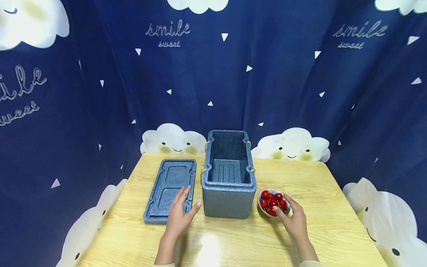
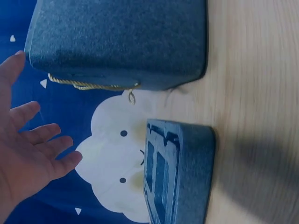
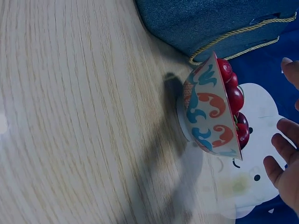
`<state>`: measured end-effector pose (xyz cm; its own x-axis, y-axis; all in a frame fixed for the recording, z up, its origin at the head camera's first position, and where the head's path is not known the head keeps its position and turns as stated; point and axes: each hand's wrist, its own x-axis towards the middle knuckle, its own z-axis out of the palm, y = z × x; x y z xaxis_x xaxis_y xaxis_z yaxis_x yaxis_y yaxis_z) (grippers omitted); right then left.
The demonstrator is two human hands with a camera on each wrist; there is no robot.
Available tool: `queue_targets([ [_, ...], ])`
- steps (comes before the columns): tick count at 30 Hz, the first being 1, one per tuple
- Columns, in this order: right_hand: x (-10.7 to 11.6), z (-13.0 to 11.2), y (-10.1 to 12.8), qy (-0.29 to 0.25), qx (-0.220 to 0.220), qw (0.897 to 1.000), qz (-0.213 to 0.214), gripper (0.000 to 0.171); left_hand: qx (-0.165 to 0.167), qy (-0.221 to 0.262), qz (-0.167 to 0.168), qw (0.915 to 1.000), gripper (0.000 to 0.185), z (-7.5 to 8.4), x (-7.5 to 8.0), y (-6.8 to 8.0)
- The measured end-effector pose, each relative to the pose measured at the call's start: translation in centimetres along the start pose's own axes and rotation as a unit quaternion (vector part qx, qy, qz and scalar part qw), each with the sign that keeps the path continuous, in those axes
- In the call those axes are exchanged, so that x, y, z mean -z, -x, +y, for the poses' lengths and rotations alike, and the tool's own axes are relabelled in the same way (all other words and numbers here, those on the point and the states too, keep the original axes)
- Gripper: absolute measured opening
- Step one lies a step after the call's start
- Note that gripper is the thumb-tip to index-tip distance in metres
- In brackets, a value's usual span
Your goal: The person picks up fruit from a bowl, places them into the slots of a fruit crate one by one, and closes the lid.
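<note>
1. Red, glossy, round cherries (image 1: 273, 203) fill a small white bowl (image 3: 198, 100) with orange-and-blue patterning, lower right of the head view; the right hand (image 1: 295, 221), loosely parted, hovers just above.
2. At lower centre, the left hand (image 1: 178, 218), fingers spread, holds nothing above a flat, rectangular blue-grey lid (image 1: 176, 176).
3. Mid-frame, a deep, speckled blue-grey box (image 1: 230, 202) stands on the pale wooden table (image 1: 267, 244).
4. Navy cloud-print curtain (image 1: 233, 81) fills the top.

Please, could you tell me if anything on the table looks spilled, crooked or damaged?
Nothing stands out. The bowl stands upright, with the cherries inside and none visible on the table. The blue box is upright, and its lid lies flat beside it; I see no damage on either.
</note>
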<state>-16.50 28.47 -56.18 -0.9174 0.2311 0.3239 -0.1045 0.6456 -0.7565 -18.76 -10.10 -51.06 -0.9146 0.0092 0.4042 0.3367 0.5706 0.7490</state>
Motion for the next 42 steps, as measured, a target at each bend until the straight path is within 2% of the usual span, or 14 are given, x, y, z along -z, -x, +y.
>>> queue_targets([
  [6, -1.0, 0.0, -0.6, -0.040, -0.030, 0.998, 0.027, 0.059, -0.012, 0.033, 0.006, 0.9994, 0.066, 0.6, -0.9, -0.5],
  [12, -2.2, -0.2, -1.5, -0.055, -0.023, 0.997, 0.047, 0.055, -0.024, 0.065, 0.014, 0.9975, 0.061, 1.0, -2.1, -1.0],
  [17, -2.8, -0.8, -2.2, -0.062, -0.029, 0.996, 0.053, 0.053, -0.021, 0.085, 0.019, 0.9960, 0.061, 1.3, -2.6, -1.5],
  [25, -3.4, -0.5, -3.1, -0.079, -0.055, 0.994, 0.041, 0.054, -0.012, 0.114, 0.018, 0.9932, 0.064, 1.6, -3.4, -1.9],
  [33, -3.8, -0.2, -3.9, -0.050, -0.076, 0.996, 0.002, 0.057, 0.006, 0.140, 0.005, 0.9902, 0.069, 1.4, -3.9, -2.4],
  [42, -3.7, -0.2, -4.7, -0.005, -0.081, 0.996, -0.032, 0.056, 0.012, 0.132, -0.001, 0.9912, 0.075, 1.3, -3.7, -3.5],
])
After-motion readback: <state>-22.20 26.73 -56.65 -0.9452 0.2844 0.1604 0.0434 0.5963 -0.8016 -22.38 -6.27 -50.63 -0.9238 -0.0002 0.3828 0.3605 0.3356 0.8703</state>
